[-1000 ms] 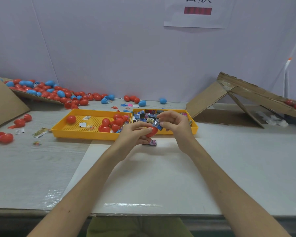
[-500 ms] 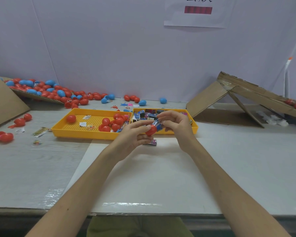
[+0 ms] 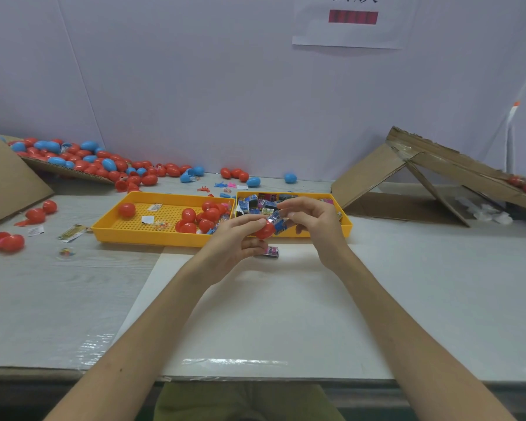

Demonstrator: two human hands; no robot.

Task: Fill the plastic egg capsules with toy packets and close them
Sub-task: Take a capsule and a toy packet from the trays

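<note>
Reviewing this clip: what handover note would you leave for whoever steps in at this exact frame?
Left hand: holds a red capsule, not closed.
Right hand: pinches a blue packet at the capsule's mouth, not fully in.
Spare packet on the table below the hands. More capsules in the left yellow tray, packets in the right yellow tray.
Done: egg pile at back left, contents unseen.
Left: push the packet in, close, go on.
</note>
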